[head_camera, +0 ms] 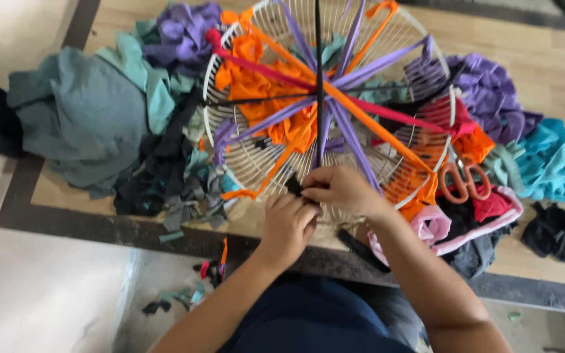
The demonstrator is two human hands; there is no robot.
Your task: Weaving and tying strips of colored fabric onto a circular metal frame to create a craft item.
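Both hands' grips pinch the black strip [293, 186] at the wire frame's [243, 163] near rim.

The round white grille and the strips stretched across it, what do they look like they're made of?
The grille looks like thin wire with a smooth white coating, though it could be plastic. The strips look like soft, matte knit cloth: they stretch and curl at the edges.

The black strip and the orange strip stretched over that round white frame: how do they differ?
The black strip runs straight up and down across the white frame, while the orange strip slants from upper left to lower right. The black strip looks thin and cord-like; the orange strip looks wider and flatter. The black strip's near end sits at both hands, left hand and right hand; the orange strip's ends lie away from them. Both are cloth pulled taut through the frame's centre.
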